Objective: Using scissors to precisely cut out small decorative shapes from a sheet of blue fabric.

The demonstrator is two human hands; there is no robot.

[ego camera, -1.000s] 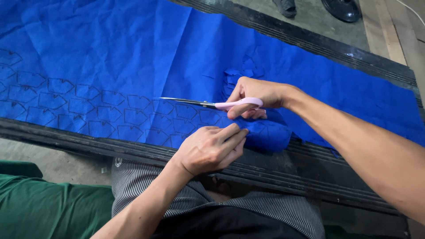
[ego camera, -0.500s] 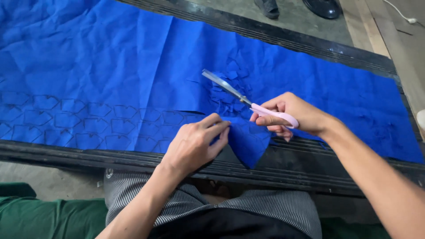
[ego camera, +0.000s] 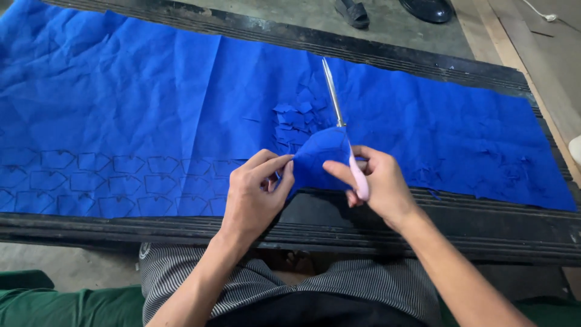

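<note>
Blue fabric (ego camera: 181, 103) flap pinched by left hand (ego camera: 254, 194) at bench near edge; pink-handled scissors (ego camera: 342, 127) gripped by right hand (ego camera: 378, 184). Fabric best kept taut, blades followed along marked outlines.

Dark slatted workbench (ego camera: 460, 236) ran across the view w/ ridged black boards, front edge worn and dusty. Beyond it, grey concrete floor (ego camera: 399, 27), scuffed, lit by soft daylight, no hard shadows. Two dark shoes sat on the floor at top: a sandal (ego camera: 353, 12) and a rounder black shoe (ego camera: 431, 9) just beside it. Pale wooden planks (ego camera: 532, 66) ran diagonally at upper right, w/ a white cable and plug (ego camera: 543, 14) lying on them. Bottom left, more bare concrete under the bench (ego camera: 66, 263) and a green cloth (ego camera: 54, 306) in the corner.
</note>
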